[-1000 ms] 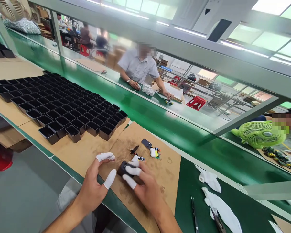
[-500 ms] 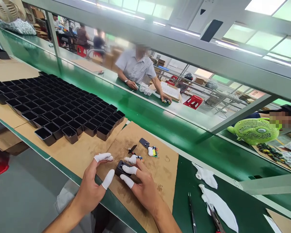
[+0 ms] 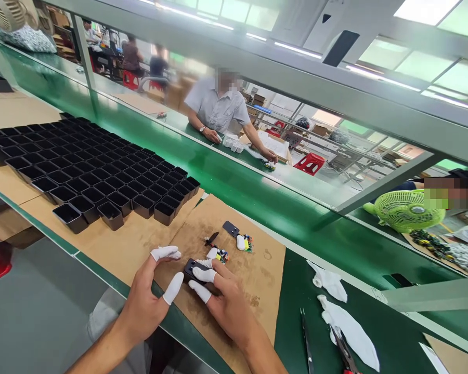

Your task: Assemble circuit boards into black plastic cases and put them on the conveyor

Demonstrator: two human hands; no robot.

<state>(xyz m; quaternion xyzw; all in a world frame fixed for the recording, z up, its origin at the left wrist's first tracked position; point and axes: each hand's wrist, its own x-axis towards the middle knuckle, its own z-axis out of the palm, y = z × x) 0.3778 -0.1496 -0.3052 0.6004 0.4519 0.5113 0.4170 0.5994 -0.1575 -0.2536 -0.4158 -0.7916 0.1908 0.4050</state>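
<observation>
A small black plastic case [image 3: 190, 267] with slots in its top rests on the cardboard sheet [image 3: 271, 280]. My right hand [image 3: 222, 291], white finger cots on its fingertips, grips this case from above and from the near side. To its left my left hand [image 3: 152, 285] is held with thumb and fingers apart, also in white cots, and holds nothing. Just beyond the case lie a circuit board [image 3: 220, 256] with a black plate [image 3: 211, 238] and a second circuit board [image 3: 245, 242] with a dark slotted cover [image 3: 231, 228].
Rows of open black plastic housings [image 3: 101, 179] cover the left side. Tweezers [image 3: 306, 340], red-handled pliers [image 3: 345, 350] and white cloth pieces [image 3: 351, 327] lie at right. A green conveyor belt [image 3: 234, 193] runs behind; across it a co-worker [image 3: 218, 106] sits near a green fan [image 3: 409, 210].
My right hand has drawn slightly left and lower over the case, uncovering the near circuit board. My left hand stays almost still. The co-worker's hand has lifted off some small parts.
</observation>
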